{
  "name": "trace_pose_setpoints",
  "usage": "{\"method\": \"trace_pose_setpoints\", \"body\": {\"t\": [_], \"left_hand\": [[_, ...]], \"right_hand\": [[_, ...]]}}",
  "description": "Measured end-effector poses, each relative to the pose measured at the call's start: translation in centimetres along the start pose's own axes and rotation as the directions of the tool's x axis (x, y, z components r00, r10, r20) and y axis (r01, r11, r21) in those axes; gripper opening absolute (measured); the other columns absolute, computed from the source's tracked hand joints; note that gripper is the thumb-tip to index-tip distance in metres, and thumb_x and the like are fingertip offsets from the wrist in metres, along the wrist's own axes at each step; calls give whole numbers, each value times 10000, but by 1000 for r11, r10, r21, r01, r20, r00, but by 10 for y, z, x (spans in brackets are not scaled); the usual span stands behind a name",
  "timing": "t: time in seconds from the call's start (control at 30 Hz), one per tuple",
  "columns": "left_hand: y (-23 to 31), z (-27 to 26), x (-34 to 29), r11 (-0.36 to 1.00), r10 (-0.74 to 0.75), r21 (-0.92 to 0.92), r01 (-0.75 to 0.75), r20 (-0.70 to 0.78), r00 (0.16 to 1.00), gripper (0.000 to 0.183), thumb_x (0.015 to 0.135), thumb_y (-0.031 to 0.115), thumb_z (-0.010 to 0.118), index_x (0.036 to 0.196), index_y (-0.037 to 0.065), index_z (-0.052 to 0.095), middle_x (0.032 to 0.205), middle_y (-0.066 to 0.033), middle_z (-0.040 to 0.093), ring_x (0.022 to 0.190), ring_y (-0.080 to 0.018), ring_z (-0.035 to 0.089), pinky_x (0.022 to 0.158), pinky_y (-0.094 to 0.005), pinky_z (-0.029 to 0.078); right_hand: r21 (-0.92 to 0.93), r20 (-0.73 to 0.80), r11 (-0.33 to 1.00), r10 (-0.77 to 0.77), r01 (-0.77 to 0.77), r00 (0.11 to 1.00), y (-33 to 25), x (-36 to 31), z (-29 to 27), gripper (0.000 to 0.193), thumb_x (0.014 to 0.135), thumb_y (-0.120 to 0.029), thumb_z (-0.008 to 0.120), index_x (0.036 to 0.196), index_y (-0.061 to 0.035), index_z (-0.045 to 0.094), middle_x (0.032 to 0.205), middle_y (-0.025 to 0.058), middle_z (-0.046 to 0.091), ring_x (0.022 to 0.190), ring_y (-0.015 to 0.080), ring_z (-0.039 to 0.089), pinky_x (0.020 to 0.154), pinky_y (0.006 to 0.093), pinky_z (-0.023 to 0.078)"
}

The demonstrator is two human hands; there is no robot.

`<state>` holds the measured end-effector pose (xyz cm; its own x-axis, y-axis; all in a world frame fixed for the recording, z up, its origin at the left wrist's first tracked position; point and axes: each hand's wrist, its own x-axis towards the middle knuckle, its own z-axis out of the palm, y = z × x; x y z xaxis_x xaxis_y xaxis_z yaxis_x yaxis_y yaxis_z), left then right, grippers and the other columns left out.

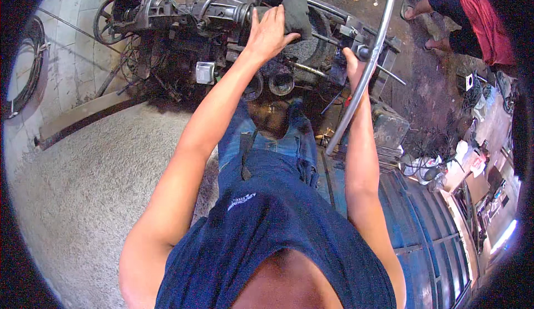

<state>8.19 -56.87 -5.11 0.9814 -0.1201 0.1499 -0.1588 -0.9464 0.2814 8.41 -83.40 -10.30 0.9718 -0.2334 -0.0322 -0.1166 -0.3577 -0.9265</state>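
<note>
My left hand (268, 35) lies over a dark grey cloth-like piece (297, 18) on top of a greasy metal machine that looks like a lathe (219, 9). Its fingers are stretched out, and the thumb points right across the piece. At the machine's right part, my right hand (355, 69) is closed at a round dark knob (362, 52). The thumb shows beside the knob, while the other fingers are mostly hidden. A long silvery pipe (374, 58) slants in front of my right wrist and hides part of that hand.
A handwheel (104, 22) is at the machine's left end. A coiled black cable (28, 67) hangs on the left wall. Blue ribbed panels (425, 231) lie at lower right, near scattered scraps (431, 167). Another person's legs (445, 16) and a red cloth (486, 28) show at upper right.
</note>
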Motion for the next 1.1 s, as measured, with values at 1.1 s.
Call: {"method": "trace_pose_setpoints", "body": {"t": [1.1], "left_hand": [[-31,-15,25,949,182,212,-233,233,955,610,559,177,819,1054,21,499,1041,-113,556,1069,-282,544,985,-556,353]], "right_hand": [[-121,-61,991,-56,48,997,30,3,3,464,619,-159,843,954,-22,553,839,67,580,760,209,555,726,348,478]]}}
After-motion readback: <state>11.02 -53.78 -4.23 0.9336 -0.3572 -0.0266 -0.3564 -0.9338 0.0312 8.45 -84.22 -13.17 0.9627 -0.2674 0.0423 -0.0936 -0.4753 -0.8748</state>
